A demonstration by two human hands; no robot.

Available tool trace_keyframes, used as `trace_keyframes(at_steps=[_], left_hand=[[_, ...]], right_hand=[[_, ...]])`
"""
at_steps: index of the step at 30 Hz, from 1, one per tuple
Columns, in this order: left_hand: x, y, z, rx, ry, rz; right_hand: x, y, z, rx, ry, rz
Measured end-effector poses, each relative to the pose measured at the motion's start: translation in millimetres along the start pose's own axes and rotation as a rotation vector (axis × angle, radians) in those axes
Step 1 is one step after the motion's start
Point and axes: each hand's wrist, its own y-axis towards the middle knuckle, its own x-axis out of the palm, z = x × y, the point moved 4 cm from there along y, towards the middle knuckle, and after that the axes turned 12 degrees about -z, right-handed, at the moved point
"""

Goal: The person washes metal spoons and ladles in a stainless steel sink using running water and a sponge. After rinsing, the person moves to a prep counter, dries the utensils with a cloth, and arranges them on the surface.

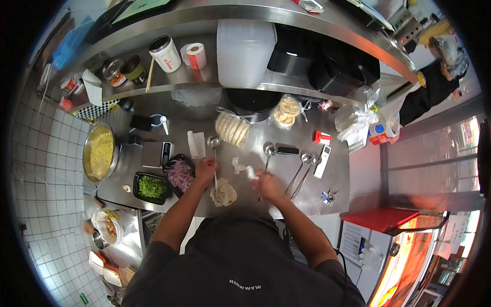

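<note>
My left hand [206, 170] grips the handle of a metal ladle [214, 142], whose bowl points away from me. The lower end of that handle reaches a crumpled beige cloth [223, 193] near the counter's front edge. Blurred, my right hand [268, 185] holds a wad of white paper [251, 172]. Beside it, a second ladle [270, 150] lies with its handle partly hidden by the hand. Torn bits of white paper [238, 166] lie between my hands. Farther right rest two more ladles [307, 158], side by side.
On the left stand a kitchen scale [152, 154], trays of sliced onion [179, 173] and chopped greens [152, 187], and a bowl of yellow shreds [100, 153]. Bagged flatbreads [232, 129] lie ahead, below a steel shelf [207, 86]. Keys [329, 196] and a remote control [322, 161] lie right.
</note>
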Motion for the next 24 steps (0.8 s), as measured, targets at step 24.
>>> trace_keyframes(at_steps=[24], left_hand=[[95, -101, 25, 0.428, 0.468, -0.071]], right_hand=[[-104, 86, 11, -0.157, -0.65, 0.062]])
